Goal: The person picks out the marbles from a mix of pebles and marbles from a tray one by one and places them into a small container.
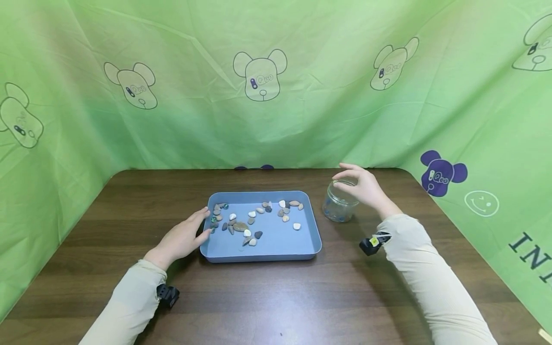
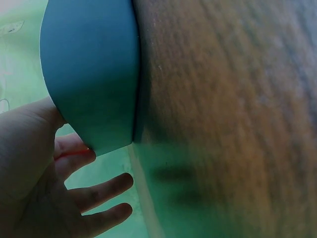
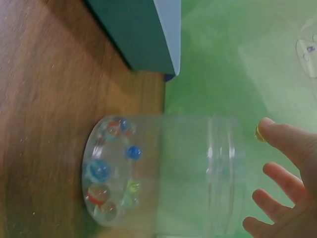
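Jar (image 1: 339, 207) upright, mouth up, marbles (image 3: 106, 168) at bottom, just right of tray (image 1: 263, 249); right hand (image 1: 364, 186) over its rim, thumb and finger pinching 1 yellow marble (image 3: 258, 133); left hand (image 1: 183, 237) open-fingered against tray's left edge, long axis left-right, bare table (image 1: 276, 297) all round.

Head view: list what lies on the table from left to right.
Left hand → blue tray holding pebbles → clear jar with marbles at its bottom → right hand above the jar's mouth.
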`<state>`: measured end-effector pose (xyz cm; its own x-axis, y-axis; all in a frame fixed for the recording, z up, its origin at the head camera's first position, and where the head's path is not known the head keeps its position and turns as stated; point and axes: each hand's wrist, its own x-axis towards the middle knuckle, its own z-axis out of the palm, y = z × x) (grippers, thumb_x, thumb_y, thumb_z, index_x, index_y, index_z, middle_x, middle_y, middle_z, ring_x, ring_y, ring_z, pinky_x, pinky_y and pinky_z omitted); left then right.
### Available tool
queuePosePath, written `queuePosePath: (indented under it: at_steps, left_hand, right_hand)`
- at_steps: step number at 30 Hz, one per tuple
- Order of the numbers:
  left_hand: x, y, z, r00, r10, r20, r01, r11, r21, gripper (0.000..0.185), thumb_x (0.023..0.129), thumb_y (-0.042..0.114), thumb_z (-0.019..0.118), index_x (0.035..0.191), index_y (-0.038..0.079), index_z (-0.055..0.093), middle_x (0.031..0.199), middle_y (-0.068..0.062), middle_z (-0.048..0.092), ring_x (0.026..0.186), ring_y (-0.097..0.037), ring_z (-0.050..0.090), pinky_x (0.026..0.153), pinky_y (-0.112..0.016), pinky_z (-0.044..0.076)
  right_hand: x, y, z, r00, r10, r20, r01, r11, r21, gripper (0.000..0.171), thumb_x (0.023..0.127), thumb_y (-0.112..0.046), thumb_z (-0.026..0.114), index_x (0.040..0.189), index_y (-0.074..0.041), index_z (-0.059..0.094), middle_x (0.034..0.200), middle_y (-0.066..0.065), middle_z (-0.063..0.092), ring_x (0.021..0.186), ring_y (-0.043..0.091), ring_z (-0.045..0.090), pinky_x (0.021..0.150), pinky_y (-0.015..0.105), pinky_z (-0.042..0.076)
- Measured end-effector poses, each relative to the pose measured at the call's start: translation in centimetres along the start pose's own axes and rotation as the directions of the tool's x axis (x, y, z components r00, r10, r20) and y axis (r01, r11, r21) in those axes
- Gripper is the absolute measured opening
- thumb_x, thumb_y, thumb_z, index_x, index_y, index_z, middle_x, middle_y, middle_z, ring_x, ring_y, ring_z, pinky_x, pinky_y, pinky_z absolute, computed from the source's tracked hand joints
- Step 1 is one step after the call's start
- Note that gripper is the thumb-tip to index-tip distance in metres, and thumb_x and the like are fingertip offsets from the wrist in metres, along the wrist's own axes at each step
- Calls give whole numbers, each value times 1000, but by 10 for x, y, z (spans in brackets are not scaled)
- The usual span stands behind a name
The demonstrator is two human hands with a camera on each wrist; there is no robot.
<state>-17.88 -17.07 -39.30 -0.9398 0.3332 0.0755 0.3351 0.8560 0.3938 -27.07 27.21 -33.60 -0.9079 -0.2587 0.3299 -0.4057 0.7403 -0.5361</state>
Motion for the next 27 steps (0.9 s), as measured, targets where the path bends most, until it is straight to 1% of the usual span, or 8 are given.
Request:
queuePosePath:
  at_steps: [8, 16, 27]
  left_hand:
    - [0, 0, 0, 1000, -1, 5, 1, 1000, -2, 53, 94, 25, 51, 138, -3, 41, 148, -21, 35, 133, -37, 40, 106, -51, 37]
    - [1, 0, -1, 1000, 3, 3, -3, 1000, 0, 53, 94, 25, 51, 138, -3, 40, 148, -21, 35, 133, -37, 40, 106, -51, 37]
    - [1, -1, 0, 1000, -2, 11, 2, 1000, 2, 54, 94, 25, 51, 138, -2, 40, 148, -21, 35, 133, -37, 40, 106, -50, 37]
  right_hand:
    - [-2, 10, -1, 999, 37, 16, -36, 999, -8, 22, 83, -14, 69, 101, -2, 70, 137, 24, 48, 129, 44, 40, 108, 57, 28]
    - [-2, 23, -1, 999, 49, 4, -49, 998, -38, 22, 82, -12, 69, 100, -1, 69, 134, 27, 49, 127, 45, 41, 106, 57, 30]
    - [0, 28, 0, 998, 66, 0, -66, 996, -60, 21, 82, -10, 69, 100, 1, 69, 132, 28, 51, 125, 46, 44, 106, 55, 31]
